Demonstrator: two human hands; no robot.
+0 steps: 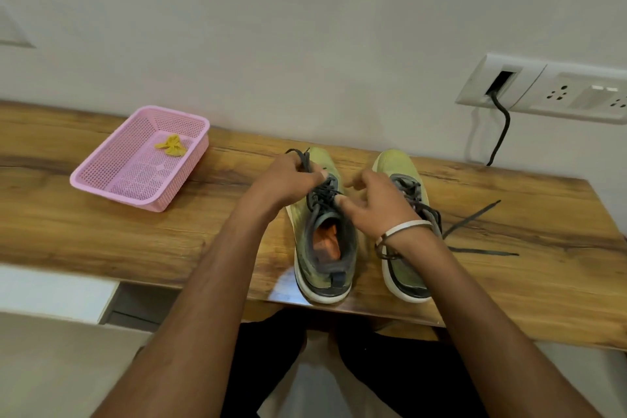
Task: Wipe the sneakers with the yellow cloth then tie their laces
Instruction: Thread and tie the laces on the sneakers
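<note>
Pinching dark laces, both hands work the left sneaker.

Left hand pinched closed, right hand fingers spread

Hands on left sneaker laces

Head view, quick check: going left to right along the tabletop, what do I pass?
Pink basket with the yellow cloth inside → left sneaker, both hands on its laces → right sneaker → its loose laces trailing right.
</note>
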